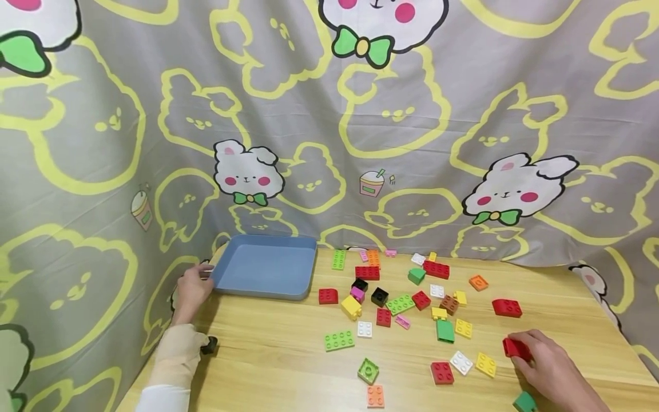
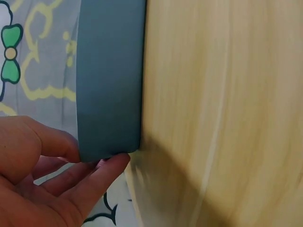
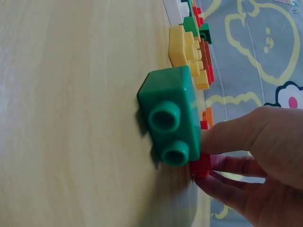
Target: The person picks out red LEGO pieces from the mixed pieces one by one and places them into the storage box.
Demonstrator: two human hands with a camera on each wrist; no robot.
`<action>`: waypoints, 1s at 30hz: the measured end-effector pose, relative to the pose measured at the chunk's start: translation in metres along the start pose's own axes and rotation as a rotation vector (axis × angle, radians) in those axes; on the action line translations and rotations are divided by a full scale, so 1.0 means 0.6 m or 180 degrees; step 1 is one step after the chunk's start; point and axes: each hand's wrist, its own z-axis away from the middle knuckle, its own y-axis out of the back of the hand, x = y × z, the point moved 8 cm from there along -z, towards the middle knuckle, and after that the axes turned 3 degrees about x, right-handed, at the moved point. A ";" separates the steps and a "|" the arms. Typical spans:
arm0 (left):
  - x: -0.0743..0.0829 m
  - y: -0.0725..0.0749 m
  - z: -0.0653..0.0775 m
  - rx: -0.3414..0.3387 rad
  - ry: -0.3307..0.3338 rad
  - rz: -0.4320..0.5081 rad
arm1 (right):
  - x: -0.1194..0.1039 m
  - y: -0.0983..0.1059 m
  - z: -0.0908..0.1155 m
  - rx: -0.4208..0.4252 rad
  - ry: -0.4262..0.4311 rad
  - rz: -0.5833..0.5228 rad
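Observation:
A shallow blue-grey tray (image 1: 272,269) lies on the table at the back left. My left hand (image 1: 194,290) holds its left front corner, and in the left wrist view the thumb and fingers close around the end of the tray wall (image 2: 111,85). Over at the right, my right hand (image 1: 548,366) pinches a red toy brick (image 1: 515,348) between thumb and fingers, low over the wood. Close by the hand is a green brick (image 3: 171,116), showing two round studs in the right wrist view. Another red brick (image 1: 507,308) sits just beyond the right hand.
Several loose bricks spread across the middle of the wooden table (image 1: 268,355), among them a light green one (image 1: 339,341), a yellow one (image 1: 352,307) and a white one (image 1: 461,363). A grey patterned curtain (image 1: 309,114) hangs behind the table and along its left side.

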 end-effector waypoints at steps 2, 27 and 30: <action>0.008 -0.007 0.002 -0.0046 -0.0036 0.0050 | 0.001 -0.002 0.000 -0.0046 -0.0021 0.0032; 0.049 -0.057 0.022 -0.0353 0.0239 0.0502 | -0.107 0.047 -0.046 0.0228 0.0329 -0.0080; 0.048 -0.055 0.030 -0.0318 0.0243 0.0478 | -0.139 0.060 -0.065 0.0390 0.0630 -0.0011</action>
